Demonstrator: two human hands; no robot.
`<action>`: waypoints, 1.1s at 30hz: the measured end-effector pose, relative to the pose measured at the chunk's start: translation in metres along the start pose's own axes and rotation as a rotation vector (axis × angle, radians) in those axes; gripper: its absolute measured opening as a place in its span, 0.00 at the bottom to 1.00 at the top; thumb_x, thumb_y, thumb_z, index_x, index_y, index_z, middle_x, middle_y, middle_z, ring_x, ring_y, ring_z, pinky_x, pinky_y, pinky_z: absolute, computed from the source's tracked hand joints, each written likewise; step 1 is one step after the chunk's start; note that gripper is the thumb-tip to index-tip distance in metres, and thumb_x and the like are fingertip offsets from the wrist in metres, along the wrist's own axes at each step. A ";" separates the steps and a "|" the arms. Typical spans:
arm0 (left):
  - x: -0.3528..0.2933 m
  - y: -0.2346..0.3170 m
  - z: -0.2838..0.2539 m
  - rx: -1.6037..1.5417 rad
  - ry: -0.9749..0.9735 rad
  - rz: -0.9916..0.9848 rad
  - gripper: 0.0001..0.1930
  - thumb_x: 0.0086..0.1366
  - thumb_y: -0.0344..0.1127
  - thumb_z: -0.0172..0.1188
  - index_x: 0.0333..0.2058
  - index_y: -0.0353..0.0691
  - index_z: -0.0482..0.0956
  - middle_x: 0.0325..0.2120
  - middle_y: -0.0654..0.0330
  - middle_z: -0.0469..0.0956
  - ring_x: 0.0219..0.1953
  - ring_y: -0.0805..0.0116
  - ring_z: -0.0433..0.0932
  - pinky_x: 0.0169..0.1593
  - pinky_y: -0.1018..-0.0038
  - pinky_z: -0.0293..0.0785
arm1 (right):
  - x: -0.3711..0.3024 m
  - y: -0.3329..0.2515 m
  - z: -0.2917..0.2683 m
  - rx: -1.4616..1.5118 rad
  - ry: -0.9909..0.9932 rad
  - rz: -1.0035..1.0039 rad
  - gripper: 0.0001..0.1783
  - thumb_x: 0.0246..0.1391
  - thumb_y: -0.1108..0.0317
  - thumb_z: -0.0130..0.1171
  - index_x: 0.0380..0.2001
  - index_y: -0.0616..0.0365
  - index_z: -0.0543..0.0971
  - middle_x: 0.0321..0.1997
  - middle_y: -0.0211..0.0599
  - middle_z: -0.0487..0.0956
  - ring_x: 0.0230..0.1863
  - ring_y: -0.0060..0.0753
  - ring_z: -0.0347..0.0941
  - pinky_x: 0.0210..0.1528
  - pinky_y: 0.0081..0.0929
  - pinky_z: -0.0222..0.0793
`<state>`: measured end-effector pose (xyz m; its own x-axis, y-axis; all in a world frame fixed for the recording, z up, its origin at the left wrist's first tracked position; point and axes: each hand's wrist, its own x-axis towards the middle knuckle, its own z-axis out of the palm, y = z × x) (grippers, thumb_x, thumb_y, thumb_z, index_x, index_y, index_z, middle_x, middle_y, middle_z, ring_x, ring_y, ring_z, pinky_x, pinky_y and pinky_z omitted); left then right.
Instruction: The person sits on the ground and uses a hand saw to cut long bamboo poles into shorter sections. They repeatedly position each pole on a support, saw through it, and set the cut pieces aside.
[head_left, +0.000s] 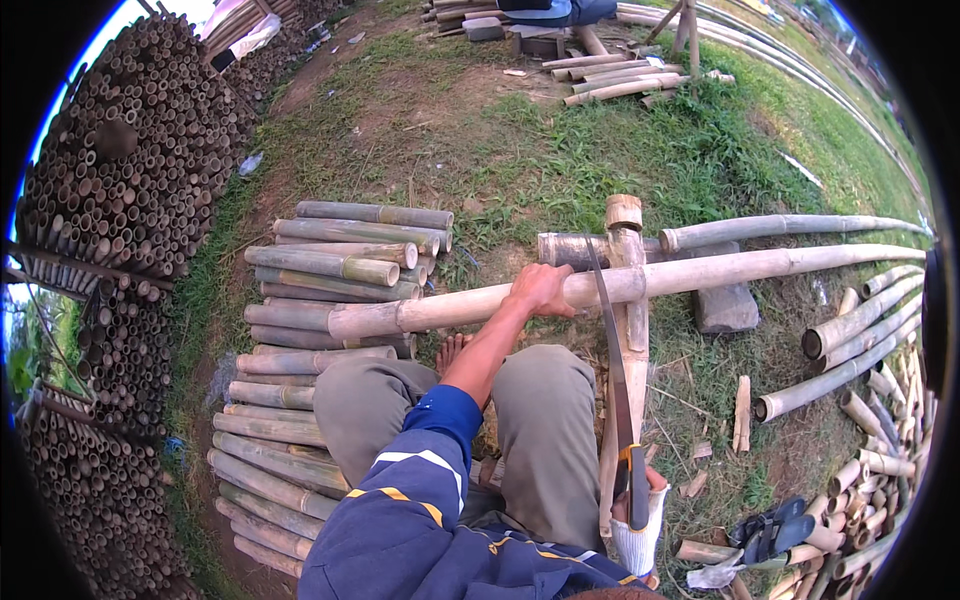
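A long pale bamboo pole lies crosswise before me, resting on a wooden stand with an upright post. My left hand is closed over the pole, just left of the saw blade. In my right hand, partly wrapped in a white covering, is the yellow-and-black handle of a hand saw. Its long blade points away from me and crosses the pole between my left hand and the stand. Whether the teeth have cut into the bamboo, I cannot tell. Part of the right hand is hidden by the handle.
Cut bamboo lengths lie in a row at left, beneath the pole's left end. More long poles extend to the right. A stone block sits by the stand. Offcuts and dark sandals lie lower right; stacked bamboo rises far left.
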<state>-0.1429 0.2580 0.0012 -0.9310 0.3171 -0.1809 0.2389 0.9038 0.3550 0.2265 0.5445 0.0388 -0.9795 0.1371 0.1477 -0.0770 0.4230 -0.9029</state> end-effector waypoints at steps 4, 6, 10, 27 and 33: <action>-0.005 0.010 0.006 0.019 0.068 -0.023 0.43 0.47 0.59 0.84 0.58 0.42 0.83 0.42 0.44 0.91 0.48 0.43 0.90 0.57 0.51 0.85 | 0.001 0.006 -0.018 -0.094 -0.018 -0.048 0.18 0.70 0.72 0.55 0.59 0.64 0.73 0.55 0.47 0.78 0.56 0.39 0.79 0.65 0.39 0.72; -0.001 0.020 0.007 0.010 0.062 -0.036 0.43 0.46 0.60 0.84 0.58 0.41 0.83 0.43 0.44 0.91 0.48 0.43 0.90 0.56 0.50 0.85 | 0.056 -0.009 -0.007 -0.101 -0.041 -0.005 0.21 0.65 0.76 0.54 0.61 0.63 0.74 0.58 0.45 0.77 0.59 0.40 0.77 0.68 0.37 0.70; 0.004 0.024 0.001 0.017 0.084 -0.047 0.44 0.46 0.60 0.84 0.58 0.41 0.83 0.44 0.44 0.91 0.49 0.43 0.90 0.56 0.51 0.85 | 0.161 -0.030 0.023 0.250 -0.106 0.021 0.28 0.67 0.80 0.56 0.69 0.57 0.72 0.61 0.40 0.78 0.58 0.32 0.75 0.66 0.30 0.71; 0.002 0.033 0.006 0.006 0.099 0.000 0.44 0.47 0.57 0.81 0.62 0.42 0.82 0.45 0.43 0.90 0.50 0.41 0.89 0.57 0.51 0.85 | 0.153 -0.005 0.053 0.153 0.027 -0.150 0.32 0.56 0.81 0.60 0.66 0.62 0.74 0.57 0.42 0.80 0.51 0.39 0.79 0.61 0.36 0.75; 0.002 0.002 0.004 0.031 0.070 -0.012 0.46 0.48 0.58 0.80 0.64 0.44 0.81 0.44 0.42 0.90 0.48 0.40 0.89 0.56 0.51 0.85 | 0.153 -0.005 0.070 0.214 -0.105 0.020 0.35 0.55 0.82 0.61 0.68 0.61 0.73 0.57 0.40 0.79 0.55 0.33 0.77 0.62 0.33 0.74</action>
<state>-0.1431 0.2616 -0.0024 -0.9504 0.2868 -0.1201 0.2355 0.9161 0.3244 0.0635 0.5005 0.0379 -0.9943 0.0448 0.0964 -0.0843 0.2199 -0.9719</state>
